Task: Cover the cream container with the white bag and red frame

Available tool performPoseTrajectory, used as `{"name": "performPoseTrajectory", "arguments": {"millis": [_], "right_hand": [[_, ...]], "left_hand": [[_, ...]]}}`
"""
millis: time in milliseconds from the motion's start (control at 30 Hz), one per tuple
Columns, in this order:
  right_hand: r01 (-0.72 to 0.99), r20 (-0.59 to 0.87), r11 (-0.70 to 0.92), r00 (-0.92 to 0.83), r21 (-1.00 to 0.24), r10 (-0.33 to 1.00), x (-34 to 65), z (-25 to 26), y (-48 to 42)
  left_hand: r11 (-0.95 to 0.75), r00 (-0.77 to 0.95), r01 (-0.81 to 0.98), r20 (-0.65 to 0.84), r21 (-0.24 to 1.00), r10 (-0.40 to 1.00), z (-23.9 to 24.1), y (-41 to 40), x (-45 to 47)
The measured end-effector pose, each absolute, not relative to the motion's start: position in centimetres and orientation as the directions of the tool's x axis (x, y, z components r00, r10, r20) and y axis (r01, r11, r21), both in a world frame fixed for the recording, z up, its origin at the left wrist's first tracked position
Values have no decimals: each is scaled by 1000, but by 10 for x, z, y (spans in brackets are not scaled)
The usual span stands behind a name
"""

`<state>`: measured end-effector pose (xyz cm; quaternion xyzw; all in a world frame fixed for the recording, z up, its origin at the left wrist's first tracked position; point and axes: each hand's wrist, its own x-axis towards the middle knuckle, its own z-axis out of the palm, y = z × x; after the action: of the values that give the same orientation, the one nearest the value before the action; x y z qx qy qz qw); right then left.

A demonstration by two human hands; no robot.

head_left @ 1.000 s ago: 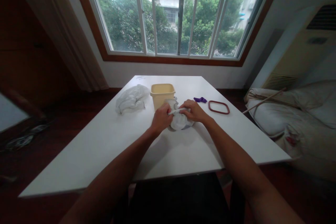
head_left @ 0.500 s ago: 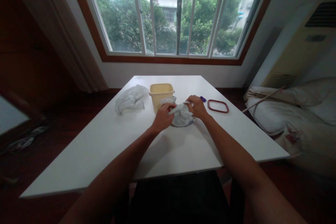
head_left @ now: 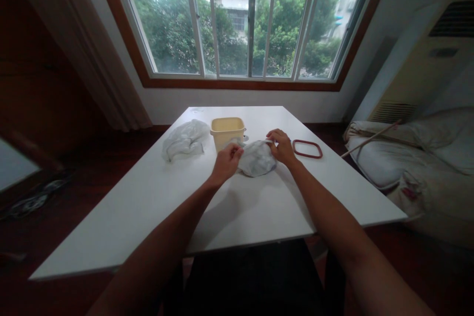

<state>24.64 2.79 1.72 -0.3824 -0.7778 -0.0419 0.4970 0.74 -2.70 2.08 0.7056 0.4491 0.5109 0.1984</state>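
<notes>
Left hand point(head_left: 225, 162) and right hand point(head_left: 282, 147) each pinch one end of the crumpled translucent white plastic bag point(head_left: 256, 160). Its long axis runs from fingers to fingers.

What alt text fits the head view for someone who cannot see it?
Both hands grip a crumpled plastic bag on a white table, the left hand at its left edge and the right hand at its right. Behind it stands an open yellow tub, with a second bag to the left and a red ring to the right.
</notes>
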Motion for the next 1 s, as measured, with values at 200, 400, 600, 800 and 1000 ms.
{"name": "performPoseTrajectory", "arguments": {"millis": [200, 400, 600, 800, 1000], "right_hand": [[658, 763, 635, -139, -405, 631, 260, 18, 34], [471, 714, 800, -406, -371, 570, 234, 35, 5], [517, 716, 731, -283, -446, 638, 239, 27, 15], [542, 650, 512, 86, -666, 755, 273, 11, 42], [502, 636, 534, 42, -681, 771, 268, 21, 34]], "left_hand": [[-544, 15, 250, 559, 801, 829, 21, -30, 9], [-472, 96, 385, 475, 793, 875, 20, -37, 12], [-508, 93, 546, 554, 667, 827, 21, -34, 7], [-505, -207, 341, 587, 793, 783, 22, -18, -7], [-533, -341, 181, 561, 827, 754, 31, -16, -17]]}}
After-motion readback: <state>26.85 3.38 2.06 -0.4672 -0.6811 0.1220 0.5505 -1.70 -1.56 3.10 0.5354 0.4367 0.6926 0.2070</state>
